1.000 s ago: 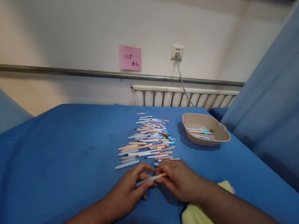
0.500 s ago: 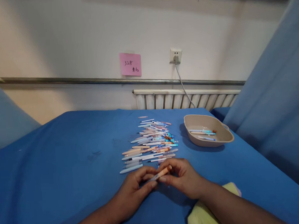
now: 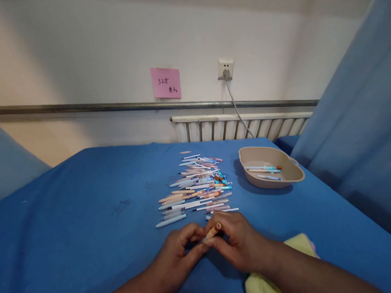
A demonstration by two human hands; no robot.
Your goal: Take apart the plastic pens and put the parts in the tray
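Note:
A pale orange pen barrel (image 3: 212, 231) with a brown, hollow-looking end is pinched between my two hands, that end tilted up to the right. My left hand (image 3: 183, 251) has its thumb and fingertips closed at the lower end, which they hide. Around the middle of the barrel, the thumb and fingers of my right hand (image 3: 234, 237) are closed. Just beyond my hands lies a spread of pen parts: a light blue barrel (image 3: 171, 221), white refills (image 3: 198, 203), orange barrels (image 3: 176, 197) and a cluster of brown and turquoise pieces (image 3: 220, 178).
A beige plastic basin (image 3: 276, 184) with several pens (image 3: 264, 171) in it stands at the right on the blue cloth (image 3: 88, 222). A yellow cloth (image 3: 265, 287) lies under my right forearm. Behind the table are a radiator (image 3: 210, 128) and a plugged-in cable (image 3: 234, 98).
The pen barrel now points more steeply up, its brown end turned towards me. My right hand has shifted slightly down and my fingers have closed nearer together on it. The view has shifted slightly.

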